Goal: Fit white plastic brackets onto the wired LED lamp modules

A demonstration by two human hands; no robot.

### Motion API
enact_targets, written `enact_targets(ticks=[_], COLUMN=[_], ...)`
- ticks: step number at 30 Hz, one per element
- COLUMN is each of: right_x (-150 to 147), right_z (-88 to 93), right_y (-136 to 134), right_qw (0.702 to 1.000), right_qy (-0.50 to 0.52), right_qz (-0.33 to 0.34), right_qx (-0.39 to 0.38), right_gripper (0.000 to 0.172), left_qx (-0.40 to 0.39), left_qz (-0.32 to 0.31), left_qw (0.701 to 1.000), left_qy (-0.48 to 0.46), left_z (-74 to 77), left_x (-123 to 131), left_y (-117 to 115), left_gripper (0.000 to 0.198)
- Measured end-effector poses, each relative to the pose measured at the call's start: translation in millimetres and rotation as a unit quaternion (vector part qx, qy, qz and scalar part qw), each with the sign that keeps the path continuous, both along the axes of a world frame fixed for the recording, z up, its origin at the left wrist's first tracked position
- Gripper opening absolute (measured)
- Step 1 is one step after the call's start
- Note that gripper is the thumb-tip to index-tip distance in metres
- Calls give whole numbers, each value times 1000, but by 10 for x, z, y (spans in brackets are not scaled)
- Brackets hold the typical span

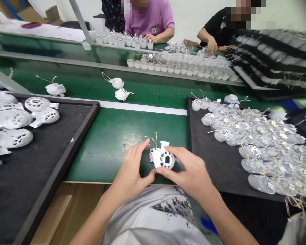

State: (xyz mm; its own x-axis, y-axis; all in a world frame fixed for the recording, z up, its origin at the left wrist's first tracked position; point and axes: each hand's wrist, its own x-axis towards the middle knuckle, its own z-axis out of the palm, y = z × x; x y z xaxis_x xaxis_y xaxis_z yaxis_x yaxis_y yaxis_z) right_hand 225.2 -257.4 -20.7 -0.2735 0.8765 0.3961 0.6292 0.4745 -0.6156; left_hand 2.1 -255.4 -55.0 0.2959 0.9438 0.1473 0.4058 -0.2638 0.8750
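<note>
A white plastic housing [166, 160] with a slotted round face and a square opening sits in my right hand [193, 172], pinched between thumb and fingers just above the green bench. Against its left side shows a second round white part [152, 155], partly hidden, with thin wires rising from it. Whether the two parts are joined, I cannot tell. My left hand [131, 165] curves around the left side, fingers and thumb apart. Its thumb tip comes close to the housing's lower edge; contact there is unclear.
A black tray [84, 119] with white slotted housings lies left. Another black tray [206, 163] holds rows of translucent wired cups at right. Several wired white pieces, including one white piece [55, 89], lie on the green surface beyond. Across it, two people work beside rows of cups [165, 69].
</note>
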Motion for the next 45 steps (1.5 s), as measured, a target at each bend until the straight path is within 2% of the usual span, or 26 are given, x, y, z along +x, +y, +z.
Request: enact_targets(ticks=[2, 4, 8, 13, 17, 19, 21, 23, 25, 27, 29, 30, 32, 33, 34, 35, 37, 38, 40, 42, 43, 45], right_x=[-103, -177, -185, -150, -162, -188, -230, -277, -300, -251, -79, 64, 444, 660, 874, 1071, 1368, 1453, 1489, 1362, 1253, 985], right_z=[-83, -163, -230, -273, -312, -310, -295, -272, -238, -169, -51, 21, 155, 205, 239, 257, 261, 256, 249, 250, 252, 244], right_y=[153, 243, 241, 195, 267, 293, 282, 249, 228, 250, 343, 427, 668, 817, 971, 1121, 1363, 1438, 1471, 1354, 1252, 999], right_qw=[1000, 998, 996, 995, 989, 982, 975, 977, 985, 991, 992, 991, 981, 963, 933, 910, 901, 905, 916, 932, 941, 958], right_qy=[-17, -45, -81, -86, -142, -186, -216, -211, -172, -125, -108, -115, -167, -205, -251, -294, -322, -329, -333, -324, -313, -279], right_qz=[12, 21, 21, 19, 16, 6, 0, 1, -6, -24, -28, -34, -82, -163, -252, -290, -289, -267, -220, -160, -119, 8], right_qx=[-11, -23, -36, -44, -48, -43, -41, -26, 11, 47, 57, 57, 52, 60, 59, 47, 36, 33, 33, 38, 43, 60], right_gripper=[46, 45, 46, 47, 47, 49, 51, 53, 55, 57, 55, 51, 44, 42, 44, 51, 50, 47, 45, 61, 71, 81], left_qx=[49, 65, 71, 66, 62, 60, 25, -49, -139, -212, -241, -220, -100, -12, 75, 131, 172, 179, 214, 252, 248, 151], left_qz=[-24, -30, -21, -22, -24, -51, -77, -50, -7, -14, -58, -63, -12, 40, 99, 139, 156, 157, 168, 141, 97, -53], left_qw=[992, 985, 983, 982, 983, 985, 990, 995, 990, 975, 964, 970, 995, 995, 979, 959, 934, 930, 923, 930, 943, 977], left_qy=[112, 158, 167, 174, 172, 153, 111, 65, 8, -62, -102, -87, 14, 89, 160, 212, 270, 280, 271, 229, 200, 139], left_z=[-89, -185, -291, -315, -338, -304, -224, -113, 8, 124, 216, 247, 272, 268, 260, 251, 249, 256, 275, 285, 282, 247], left_x=[-21, 5, 44, 54, 36, -32, -113, -146, -91, 29, 145, 181, 185, 157, 116, 71, -4, -23, -22, 19, 49, 116], left_y=[140, 210, 211, 189, 217, 245, 285, 344, 425, 546, 767, 938, 1406, 1686, 1971, 2239, 2631, 2718, 2635, 2251, 1987, 1419], left_gripper=[96, 102, 107, 108, 105, 96, 72, 50, 51, 60, 66, 69, 73, 71, 67, 60, 53, 54, 64, 73, 76, 86])
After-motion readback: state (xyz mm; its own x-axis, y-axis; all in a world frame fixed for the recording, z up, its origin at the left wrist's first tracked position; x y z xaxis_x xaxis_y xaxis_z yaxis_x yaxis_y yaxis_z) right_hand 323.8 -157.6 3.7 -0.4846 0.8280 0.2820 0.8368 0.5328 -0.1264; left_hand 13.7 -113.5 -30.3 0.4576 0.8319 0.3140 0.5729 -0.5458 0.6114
